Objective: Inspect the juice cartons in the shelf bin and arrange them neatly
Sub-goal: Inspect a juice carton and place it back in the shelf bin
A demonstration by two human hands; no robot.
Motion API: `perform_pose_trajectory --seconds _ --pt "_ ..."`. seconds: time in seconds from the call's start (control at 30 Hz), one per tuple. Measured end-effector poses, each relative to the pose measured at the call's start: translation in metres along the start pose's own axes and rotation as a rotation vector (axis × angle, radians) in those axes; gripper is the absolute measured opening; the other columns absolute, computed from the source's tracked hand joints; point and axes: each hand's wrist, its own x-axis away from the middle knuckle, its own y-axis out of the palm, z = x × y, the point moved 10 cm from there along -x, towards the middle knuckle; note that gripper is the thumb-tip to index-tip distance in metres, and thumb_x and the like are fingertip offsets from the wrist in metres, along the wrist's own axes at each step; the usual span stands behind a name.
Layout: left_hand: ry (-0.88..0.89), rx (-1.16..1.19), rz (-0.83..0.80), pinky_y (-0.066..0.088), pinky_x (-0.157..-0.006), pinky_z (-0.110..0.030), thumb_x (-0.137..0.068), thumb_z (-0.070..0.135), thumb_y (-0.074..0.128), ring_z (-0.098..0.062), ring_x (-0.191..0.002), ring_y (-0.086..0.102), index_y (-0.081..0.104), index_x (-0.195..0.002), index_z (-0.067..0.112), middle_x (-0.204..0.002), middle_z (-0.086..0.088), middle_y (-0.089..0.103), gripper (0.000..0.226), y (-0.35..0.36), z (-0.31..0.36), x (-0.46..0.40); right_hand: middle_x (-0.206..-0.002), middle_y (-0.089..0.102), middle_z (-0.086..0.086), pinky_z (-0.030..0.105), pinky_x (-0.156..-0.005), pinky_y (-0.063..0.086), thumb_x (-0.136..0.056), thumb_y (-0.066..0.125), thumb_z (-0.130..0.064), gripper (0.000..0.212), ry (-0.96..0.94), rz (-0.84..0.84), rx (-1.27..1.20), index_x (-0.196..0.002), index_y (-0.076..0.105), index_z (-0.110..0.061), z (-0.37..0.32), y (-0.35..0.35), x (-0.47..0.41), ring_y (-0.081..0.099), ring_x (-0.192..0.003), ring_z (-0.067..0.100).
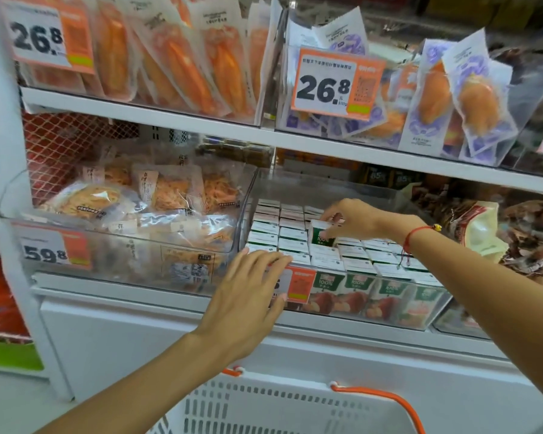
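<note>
From where I sit the job looks mostly done: the juice cartons (298, 242) stand packed in tidy rows inside the clear shelf bin (433, 311), tops level, front faces lined up behind the price tag (297, 285). One carton (322, 234) is out of line, raised and tilted above its neighbours near the middle rows. My right hand (355, 219) pinches it at the top between curled fingers (lifting or seating it, I cannot tell which). My left hand (248, 296) lies flat with fingers spread against the bin's front left corner. What is left, I judge, is settling that carton flush and checking the back rows, which are blurred here.
</note>
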Motion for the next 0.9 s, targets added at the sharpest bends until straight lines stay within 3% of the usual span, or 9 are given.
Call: perform_pose_trajectory --seconds 0.07,0.17,0.33,0.4,0.5,0.6,0.67,0.73,0.9 --pt "0.011 -0.009 0.006 -0.007 -0.117 -0.028 -0.100 0.038 0.043 -0.016 -0.137 0.033 0.031 -0.150 0.022 -0.146 0.005 0.040 0.054 0.000 -0.001 -0.001 -0.131 0.059 0.011 0.029 -0.090 0.045 -0.092 0.065 -0.032 0.047 -0.015 0.088 -0.074 -0.131 0.054 -0.008 -0.003 -0.011 0.014 0.057 -0.115 0.026" --pt "0.009 -0.025 0.002 0.000 -0.118 -0.030 -0.099 0.039 0.046 -0.017 -0.135 0.035 0.033 -0.149 0.021 -0.144 0.004 0.042 0.055 -0.001 -0.001 -0.002 -0.128 0.059 0.009 0.031 -0.090 0.044 -0.095 0.061 -0.028 0.042 -0.079 0.366 -0.141 -0.130 0.049 -0.009 -0.012 -0.027 0.055 0.055 -0.115 0.025" --pt "-0.025 0.011 -0.057 0.011 -0.118 -0.028 -0.096 0.042 0.050 -0.013 -0.136 0.030 0.030 -0.148 0.024 -0.147 0.007 0.038 0.058 -0.004 -0.001 -0.008 -0.116 0.058 0.000 0.018 -0.083 0.041 -0.097 0.057 -0.027 0.036 -0.133 0.746 -0.365 -0.127 0.051 -0.011 -0.029 -0.051 0.140 0.053 -0.101 0.011" --pt "-0.053 0.048 -0.090 0.016 -0.116 -0.028 -0.096 0.040 0.052 -0.011 -0.137 0.028 0.031 -0.148 0.024 -0.149 0.009 0.036 0.058 -0.011 -0.002 -0.012 -0.114 0.059 -0.004 0.014 -0.084 0.045 -0.096 0.055 -0.030 0.032 -0.107 0.736 -0.534 -0.124 0.054 -0.015 -0.033 -0.049 0.162 0.056 -0.100 0.007" --pt "-0.121 0.127 -0.127 0.024 -0.113 -0.030 -0.096 0.034 0.056 -0.011 -0.137 0.031 0.038 -0.145 0.022 -0.149 0.009 0.037 0.054 -0.027 0.008 -0.012 -0.114 0.061 -0.006 0.017 -0.073 0.054 -0.090 0.053 -0.038 0.031 -0.063 0.569 -0.844 -0.116 0.058 -0.022 -0.047 -0.028 0.184 0.062 -0.098 0.002" --pt "-0.320 0.697 -0.139 0.039 -0.105 -0.028 -0.096 0.028 0.057 -0.006 -0.122 0.050 0.057 -0.130 0.025 -0.132 0.010 0.057 0.034 -0.039 0.028 0.004 -0.109 0.066 -0.004 0.023 -0.073 0.058 -0.078 0.059 -0.044 0.036 0.010 0.464 -1.058 -0.107 0.064 -0.024 -0.058 -0.002 0.199 0.064 -0.094 0.007" --pt "-0.443 1.050 -0.179 0.048 -0.089 -0.016 -0.098 0.029 0.054 0.003 -0.104 0.062 0.065 -0.113 0.032 -0.112 0.016 0.068 0.019 -0.035 0.043 0.018 -0.106 0.071 -0.002 0.029 -0.079 0.058 -0.071 0.066 -0.045 0.041 0.060 0.419 -1.197 -0.106 0.067 -0.023 -0.061 0.016 0.204 0.067 -0.095 0.016" --pt "-0.465 1.165 -0.206 0.048 -0.072 -0.004 -0.097 0.030 0.054 0.011 -0.092 0.064 0.065 -0.097 0.038 -0.095 0.024 0.071 0.014 -0.031 0.051 0.029 -0.103 0.074 -0.003 0.026 -0.078 0.058 -0.066 0.070 -0.046 0.043 0.094 0.379 -1.318 -0.103 0.069 -0.024 -0.063 0.029 0.207 0.070 -0.096 0.015" --pt "-0.524 1.252 -0.353 0.054 -0.074 -0.014 -0.089 0.028 0.067 0.003 -0.092 0.069 0.067 -0.105 0.034 -0.102 0.013 0.074 0.017 -0.015 0.054 0.049 -0.101 0.076 0.003 0.021 -0.070 0.056 -0.063 0.075 -0.041 0.046 0.150 0.341 -1.431 -0.104 0.069 -0.020 -0.061 0.045 0.208 0.073 -0.092 0.013"
